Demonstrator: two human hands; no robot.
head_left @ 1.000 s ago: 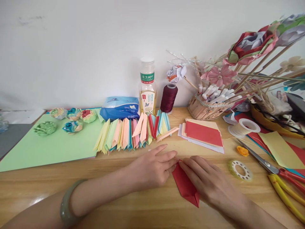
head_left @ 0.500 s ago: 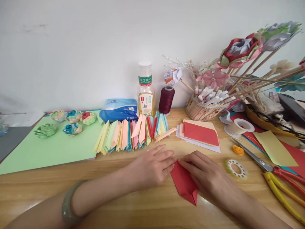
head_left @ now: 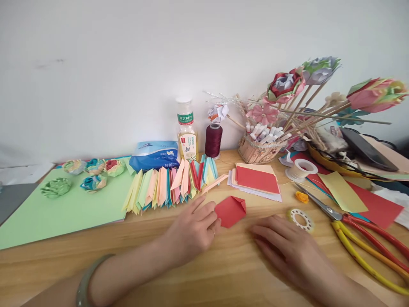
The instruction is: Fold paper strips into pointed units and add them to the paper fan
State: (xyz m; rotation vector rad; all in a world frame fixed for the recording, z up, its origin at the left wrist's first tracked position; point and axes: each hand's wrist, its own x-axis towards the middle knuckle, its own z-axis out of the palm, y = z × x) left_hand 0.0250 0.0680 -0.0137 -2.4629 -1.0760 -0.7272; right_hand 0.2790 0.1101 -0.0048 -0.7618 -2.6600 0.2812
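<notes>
A piece of red paper (head_left: 231, 212) with folded corners is gripped at its left end between the fingers of my left hand (head_left: 197, 226). Its right end sticks out free, with one folded flap showing. My right hand (head_left: 283, 241) is off the paper, to its right, low over the wooden table with fingers stretched out and holding nothing. Behind the paper lies a stack of cut paper sheets (head_left: 255, 179), red on top. To the left of that stands a long row of folded paper pieces (head_left: 169, 185) in many colours.
Red-and-yellow-handled scissors (head_left: 338, 217), a roll of tape (head_left: 300, 219) and a white thread spool (head_left: 300, 169) lie at the right. Behind are a bottle (head_left: 187, 136), a maroon thread cone (head_left: 213, 140) and a basket (head_left: 260, 149) with paper flowers. Green sheets (head_left: 83, 213) hold several paper blossoms.
The red paper has turned, its flap end swinging from near me to the right. My right hand has let go of it and moved right. The camera view has shifted right.
</notes>
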